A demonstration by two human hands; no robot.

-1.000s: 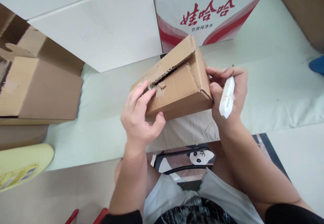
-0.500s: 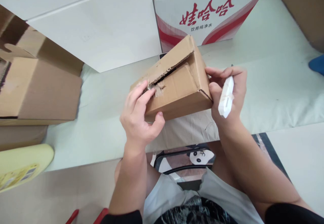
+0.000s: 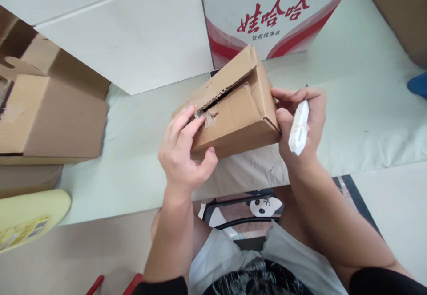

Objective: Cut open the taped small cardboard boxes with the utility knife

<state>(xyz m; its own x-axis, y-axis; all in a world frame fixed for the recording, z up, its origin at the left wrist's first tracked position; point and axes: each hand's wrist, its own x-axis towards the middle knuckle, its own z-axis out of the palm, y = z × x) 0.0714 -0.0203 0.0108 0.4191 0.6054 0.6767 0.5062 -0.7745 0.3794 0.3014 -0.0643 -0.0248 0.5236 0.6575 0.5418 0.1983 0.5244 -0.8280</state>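
A small brown cardboard box [image 3: 233, 117] is held tilted between my hands, over the cloth-covered surface. Its top flap is torn and gapes along a ragged edge, with bits of clear tape near the left end; the inside is too dark to make out. My left hand [image 3: 185, 148] grips the box's left end, fingertips on top by the tear and thumb along the near side. Tucked in my right hand [image 3: 305, 117] is a white box cutter [image 3: 299, 130], its dark tip pointing away from me. Fingers of that same hand press the box's right end.
Behind the box stand a large white box [image 3: 126, 41] and a white-and-red water carton [image 3: 263, 14]. Larger open cardboard boxes [image 3: 66, 112] sit at the left, by a pale yellow container [image 3: 33, 217]. A blue object [image 3: 417, 84] shows at the right edge.
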